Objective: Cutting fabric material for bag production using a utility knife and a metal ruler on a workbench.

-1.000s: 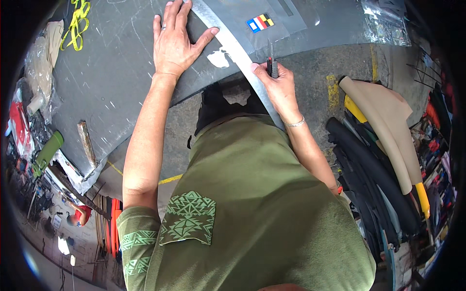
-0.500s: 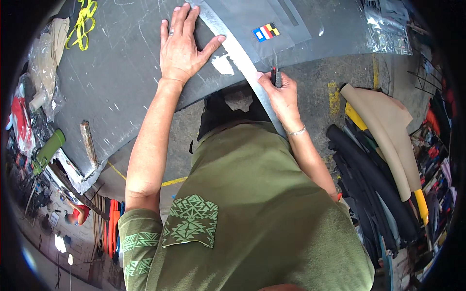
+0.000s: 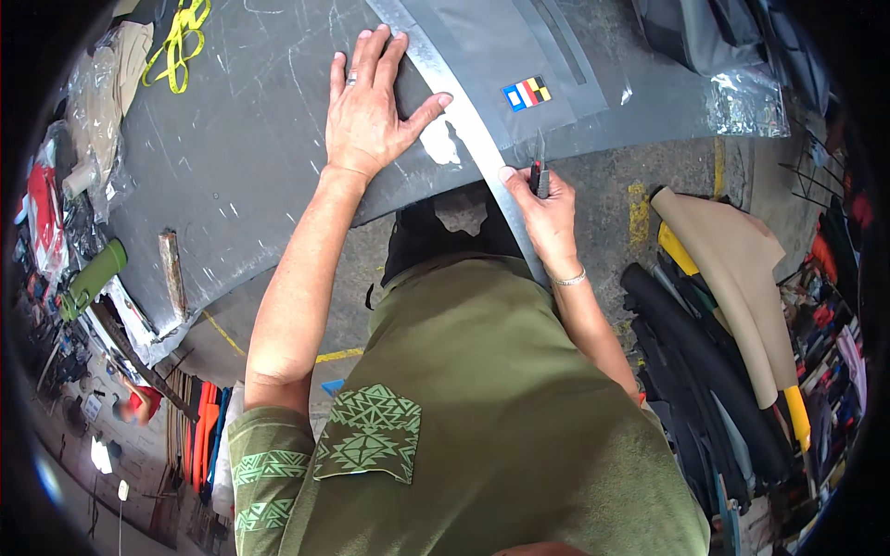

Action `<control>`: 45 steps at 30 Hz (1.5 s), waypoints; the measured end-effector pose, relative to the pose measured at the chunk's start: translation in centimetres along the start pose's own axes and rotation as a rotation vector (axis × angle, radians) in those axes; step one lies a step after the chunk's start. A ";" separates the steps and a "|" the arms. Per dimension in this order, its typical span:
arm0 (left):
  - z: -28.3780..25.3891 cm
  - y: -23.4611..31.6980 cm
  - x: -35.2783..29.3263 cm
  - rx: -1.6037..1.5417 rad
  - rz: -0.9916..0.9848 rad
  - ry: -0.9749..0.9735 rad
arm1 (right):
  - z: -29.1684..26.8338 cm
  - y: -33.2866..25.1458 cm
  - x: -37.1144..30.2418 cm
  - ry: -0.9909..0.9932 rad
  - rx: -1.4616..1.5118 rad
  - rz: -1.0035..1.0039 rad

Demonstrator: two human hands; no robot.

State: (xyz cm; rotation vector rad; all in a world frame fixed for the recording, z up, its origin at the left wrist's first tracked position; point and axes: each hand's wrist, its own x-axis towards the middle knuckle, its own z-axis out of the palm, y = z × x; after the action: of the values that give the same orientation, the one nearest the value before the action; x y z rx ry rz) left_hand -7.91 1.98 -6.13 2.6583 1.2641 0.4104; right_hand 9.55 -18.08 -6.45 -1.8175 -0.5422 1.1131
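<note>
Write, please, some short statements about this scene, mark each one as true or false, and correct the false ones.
1. The right hand holds a utility knife. True.
2. The left hand grips the yellow tape. False: the left hand is spread over the dark worktable.
3. The metal ruler reaches past the worktable's near edge. True.
4. The bracelet is on the left wrist. False: the bracelet is on the right wrist.
5. The multicoloured patch lies to the right of the ruler. True.
</note>
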 end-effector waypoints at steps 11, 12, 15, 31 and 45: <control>-0.3 0.2 0.0 -0.043 -0.034 -0.048 | 0.1 -0.2 -0.1 0.011 0.020 0.002; -0.4 0.2 0.0 -0.043 -0.034 -0.048 | 0.1 0.0 -0.1 0.009 0.017 -0.003; -0.3 0.1 0.0 -0.042 -0.034 -0.049 | 0.1 0.0 -0.1 0.008 0.010 -0.005; -0.1 0.1 0.0 -0.003 -0.012 -0.020 | 0.2 -0.4 -0.2 0.019 0.005 0.012; 0.0 0.0 0.0 -0.001 -0.005 -0.004 | 0.1 0.0 0.1 0.010 0.009 -0.005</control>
State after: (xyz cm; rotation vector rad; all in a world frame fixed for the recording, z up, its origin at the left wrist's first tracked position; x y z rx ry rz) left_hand -7.91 2.00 -6.17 2.6529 1.2691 0.4050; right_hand 9.48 -17.95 -6.49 -1.8126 -0.5342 1.1007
